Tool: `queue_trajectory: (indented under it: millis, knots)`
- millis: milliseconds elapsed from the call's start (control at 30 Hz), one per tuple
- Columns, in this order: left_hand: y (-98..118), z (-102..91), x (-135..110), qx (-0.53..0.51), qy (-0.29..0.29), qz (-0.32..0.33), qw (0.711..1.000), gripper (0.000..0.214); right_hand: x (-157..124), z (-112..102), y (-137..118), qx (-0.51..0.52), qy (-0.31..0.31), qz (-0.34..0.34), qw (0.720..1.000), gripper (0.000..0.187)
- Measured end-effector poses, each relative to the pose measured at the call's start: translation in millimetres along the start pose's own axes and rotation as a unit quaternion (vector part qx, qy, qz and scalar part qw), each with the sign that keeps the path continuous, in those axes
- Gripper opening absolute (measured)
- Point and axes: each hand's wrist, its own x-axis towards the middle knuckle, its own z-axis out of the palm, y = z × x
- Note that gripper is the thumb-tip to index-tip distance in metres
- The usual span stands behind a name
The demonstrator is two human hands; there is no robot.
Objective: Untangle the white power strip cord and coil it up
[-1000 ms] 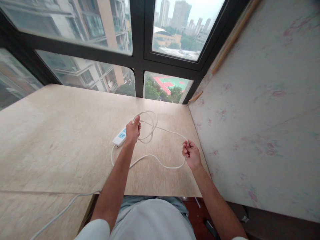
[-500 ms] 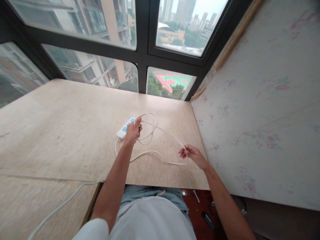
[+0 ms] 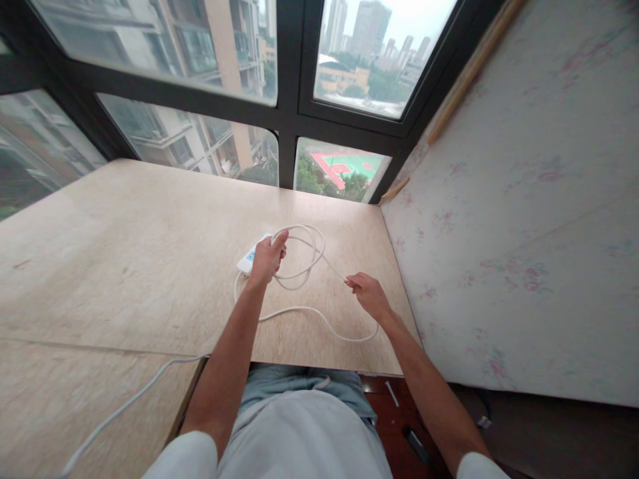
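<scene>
My left hand (image 3: 269,258) is closed around loops of a white power cord (image 3: 319,241), its thumb pointing away from me. The coils fan out to the right of that hand. Partly covered by the same hand, a white power strip (image 3: 244,263) with blue socket faces lies on the ledge. My right hand (image 3: 368,293) pinches a stretch of the cord to the right of the coils, the fingers closed on it. From there the cord curves back across the ledge towards my left forearm.
The beige stone-patterned ledge (image 3: 164,266) ends at a dark-framed window (image 3: 287,153). Flowered wallpaper (image 3: 499,233) bounds the right side. Another length of white cord (image 3: 130,402) runs over the lower left ledge. A dark object (image 3: 415,444) lies on the reddish floor.
My right hand has moved left and slightly away from me, nearer the coils, with the cord. The loops at my left hand reach further right. The left hand has hardly moved.
</scene>
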Motion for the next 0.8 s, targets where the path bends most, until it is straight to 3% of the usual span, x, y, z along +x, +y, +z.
queue_trajectory:
  millis: [100,200,467,600,733,800]
  knots:
    - [-4,-4.9,7,0.002,0.029,0.015,0.999,0.043,-6,0,2,0.073,-0.023,-0.048,0.996,0.023]
    - [-10,-6.3,12,0.019,0.036,0.02,0.999,0.044,-14,-1,1,0.137,-0.018,-0.051,0.989,0.024]
    - [-16,-2.7,11,0.173,0.045,0.089,0.98,0.048,-23,-8,9,0.166,0.012,0.088,0.982,0.019]
    - [-13,0.3,-4,0.237,0.073,0.108,0.963,0.046,-27,-9,12,0.181,-0.07,0.15,0.969,0.029]
    - [-8,5.9,-20,0.191,0.028,0.042,0.98,0.044,-26,1,1,0.218,-0.216,0.159,0.938,0.044]
    - [-8,10.1,-25,0.171,-0.003,0.014,0.985,0.042,-22,10,-7,0.234,-0.269,0.163,0.92,0.038]
